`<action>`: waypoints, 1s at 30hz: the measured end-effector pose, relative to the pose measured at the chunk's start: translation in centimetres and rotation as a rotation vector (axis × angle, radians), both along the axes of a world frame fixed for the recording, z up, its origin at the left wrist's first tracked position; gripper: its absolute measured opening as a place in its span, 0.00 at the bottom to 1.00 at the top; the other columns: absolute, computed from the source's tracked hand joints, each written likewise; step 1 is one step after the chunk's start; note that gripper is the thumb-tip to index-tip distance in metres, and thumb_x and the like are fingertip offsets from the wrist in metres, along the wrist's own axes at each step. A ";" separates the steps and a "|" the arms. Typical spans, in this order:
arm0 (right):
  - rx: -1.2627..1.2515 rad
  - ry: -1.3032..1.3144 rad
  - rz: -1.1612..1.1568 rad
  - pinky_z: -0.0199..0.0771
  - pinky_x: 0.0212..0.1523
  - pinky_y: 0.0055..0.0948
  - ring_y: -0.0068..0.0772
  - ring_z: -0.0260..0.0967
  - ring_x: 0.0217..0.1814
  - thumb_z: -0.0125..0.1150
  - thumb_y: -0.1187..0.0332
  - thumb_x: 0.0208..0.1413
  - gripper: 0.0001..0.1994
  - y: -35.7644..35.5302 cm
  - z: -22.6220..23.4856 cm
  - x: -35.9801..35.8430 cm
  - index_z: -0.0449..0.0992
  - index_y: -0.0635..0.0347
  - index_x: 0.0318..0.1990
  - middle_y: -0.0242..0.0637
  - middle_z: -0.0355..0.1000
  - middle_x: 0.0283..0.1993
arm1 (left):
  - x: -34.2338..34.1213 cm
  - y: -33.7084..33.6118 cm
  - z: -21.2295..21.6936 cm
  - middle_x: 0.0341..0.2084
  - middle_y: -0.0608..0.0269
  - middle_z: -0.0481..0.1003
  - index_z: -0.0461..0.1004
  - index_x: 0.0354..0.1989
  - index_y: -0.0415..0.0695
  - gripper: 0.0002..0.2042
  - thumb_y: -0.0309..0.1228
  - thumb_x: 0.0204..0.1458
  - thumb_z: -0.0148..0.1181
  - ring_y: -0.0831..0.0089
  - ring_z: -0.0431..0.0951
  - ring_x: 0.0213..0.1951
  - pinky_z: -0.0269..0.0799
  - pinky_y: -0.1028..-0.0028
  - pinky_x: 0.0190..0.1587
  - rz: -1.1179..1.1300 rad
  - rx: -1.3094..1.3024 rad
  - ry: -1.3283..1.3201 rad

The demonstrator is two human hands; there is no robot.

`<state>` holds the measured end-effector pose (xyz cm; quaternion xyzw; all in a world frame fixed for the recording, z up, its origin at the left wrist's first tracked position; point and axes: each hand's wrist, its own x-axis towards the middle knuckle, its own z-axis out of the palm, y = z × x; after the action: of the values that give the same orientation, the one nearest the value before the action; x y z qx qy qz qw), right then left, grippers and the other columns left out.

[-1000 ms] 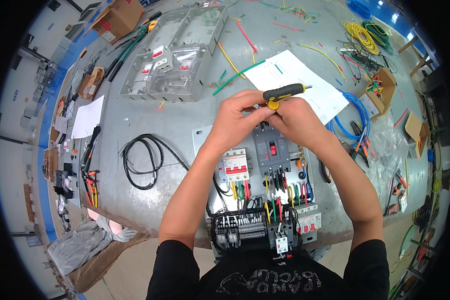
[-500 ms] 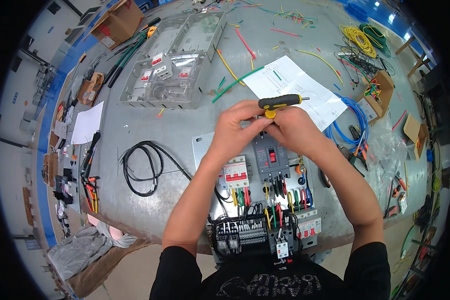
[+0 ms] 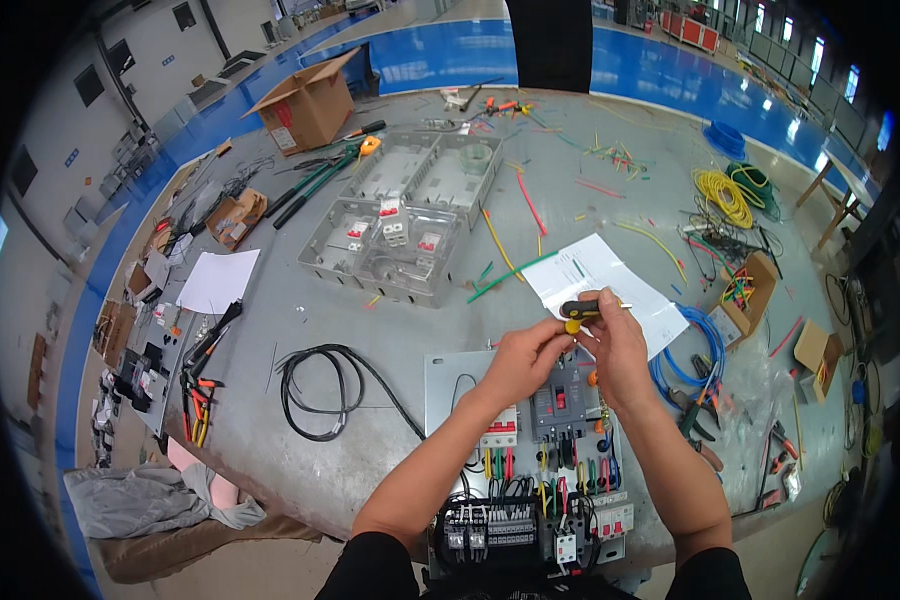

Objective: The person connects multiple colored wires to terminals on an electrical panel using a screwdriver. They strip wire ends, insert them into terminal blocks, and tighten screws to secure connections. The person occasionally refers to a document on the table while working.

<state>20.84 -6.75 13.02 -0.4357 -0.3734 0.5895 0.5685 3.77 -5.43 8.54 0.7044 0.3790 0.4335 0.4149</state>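
My right hand point(image 3: 618, 348) is closed around a short black-and-yellow screwdriver point(image 3: 582, 309), its metal shaft sticking out to the right. Beside it, the fingertips of my left hand point(image 3: 526, 362) pinch a small yellow round piece point(image 3: 572, 327), whose kind I cannot make out. The hands nearly touch above the far edge of a metal mounting plate point(image 3: 440, 385). On that plate, below my hands, sit a large grey circuit breaker point(image 3: 560, 398) with a red toggle and a white breaker with red switches point(image 3: 500, 428), partly behind my left forearm. Coloured wires run down to a terminal block point(image 3: 510, 527).
A clear-lidded grey enclosure point(image 3: 380, 250) stands at the far left, near a cardboard box point(image 3: 310, 108). Printed paper point(image 3: 600, 275) lies beyond my hands. To the right are a blue wire coil point(image 3: 705, 335) and a box of wire pieces point(image 3: 755, 290); a black cable point(image 3: 340, 395) lies left.
The view has tilted up, showing more of the room. My right hand has turned, its fingers now up around the screwdriver handle. The yellow piece stays between the hands.
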 end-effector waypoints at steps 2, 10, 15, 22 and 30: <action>0.020 0.027 -0.034 0.77 0.57 0.36 0.33 0.78 0.56 0.51 0.52 0.76 0.21 0.9 -0.1 -0.2 0.76 0.62 0.56 0.43 0.81 0.53 | 0.0 0.1 -0.6 0.36 0.60 0.86 0.81 0.50 0.37 0.08 0.27 0.69 0.59 0.76 0.84 0.38 0.79 0.73 0.45 -0.006 0.014 -0.028; -0.076 0.054 0.225 0.79 0.45 0.35 0.42 0.83 0.45 0.51 0.58 0.71 0.21 2.1 3.4 0.2 0.72 0.66 0.60 0.40 0.79 0.34 | 0.1 -0.9 -0.8 0.36 0.52 0.85 0.83 0.51 0.40 0.09 0.28 0.67 0.62 0.61 0.86 0.37 0.79 0.67 0.44 0.022 0.164 0.023; -0.060 -0.899 0.446 0.78 0.41 0.42 0.44 0.81 0.37 0.69 0.57 0.61 0.20 4.4 7.9 0.4 0.80 0.62 0.52 0.39 0.77 0.31 | 0.4 -0.9 -0.9 0.37 0.50 0.84 0.83 0.49 0.40 0.09 0.28 0.65 0.64 0.57 0.85 0.39 0.79 0.64 0.44 0.019 0.189 0.046; 1.165 -1.598 0.337 0.72 0.63 0.56 0.58 0.72 0.67 0.77 0.49 0.49 0.21 -0.4 9.0 -2.6 0.87 0.59 0.38 0.51 0.80 0.51 | -0.2 0.2 -2.5 0.36 0.50 0.82 0.83 0.43 0.39 0.07 0.30 0.62 0.65 0.51 0.83 0.39 0.78 0.59 0.44 0.085 0.215 0.033; 0.710 -1.479 0.121 0.62 0.74 0.59 0.65 0.60 0.78 0.72 0.44 0.56 0.24 0.8 8.7 4.3 0.91 0.61 0.37 0.59 0.75 0.65 | 0.3 -1.1 -0.4 0.27 0.52 0.78 0.80 0.35 0.37 0.11 0.33 0.61 0.70 0.58 0.78 0.30 0.75 0.63 0.37 0.113 0.182 0.119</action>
<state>25.18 -5.97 21.72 -0.4848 -0.8387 0.0264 0.2466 4.09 -6.55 8.09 0.7412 0.4010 0.4462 0.3011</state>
